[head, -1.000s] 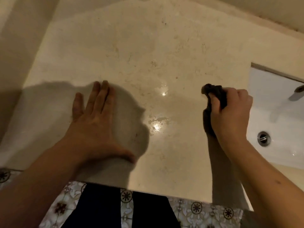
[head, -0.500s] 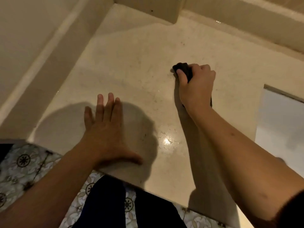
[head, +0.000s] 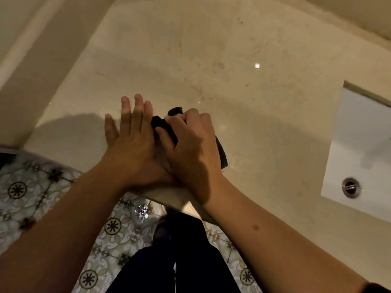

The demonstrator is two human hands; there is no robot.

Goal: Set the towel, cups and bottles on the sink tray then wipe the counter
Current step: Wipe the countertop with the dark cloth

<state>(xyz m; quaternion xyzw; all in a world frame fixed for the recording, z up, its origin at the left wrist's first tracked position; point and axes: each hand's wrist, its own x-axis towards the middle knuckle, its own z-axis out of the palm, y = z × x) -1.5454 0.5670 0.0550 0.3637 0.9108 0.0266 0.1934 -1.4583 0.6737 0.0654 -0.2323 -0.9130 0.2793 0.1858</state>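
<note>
A beige stone counter (head: 211,60) fills most of the head view. My right hand (head: 190,144) is shut on a bunched dark cloth (head: 164,125) and presses it onto the counter near the front edge. A flap of the cloth sticks out to the right of that hand. My left hand (head: 131,134) lies flat on the counter with fingers spread, touching the right hand and the cloth at its side. No towel, cups, bottles or tray are in view.
A white sink (head: 359,149) with a metal drain (head: 350,187) lies at the right. A raised beige wall ledge (head: 42,60) borders the counter on the left and back. Patterned floor tiles (head: 31,187) and dark trouser legs (head: 179,261) show below.
My right hand has dragged the cloth from the back of the counter toward the front edge, ending up against my left hand. The left hand stayed flat. The camera tilted down.
</note>
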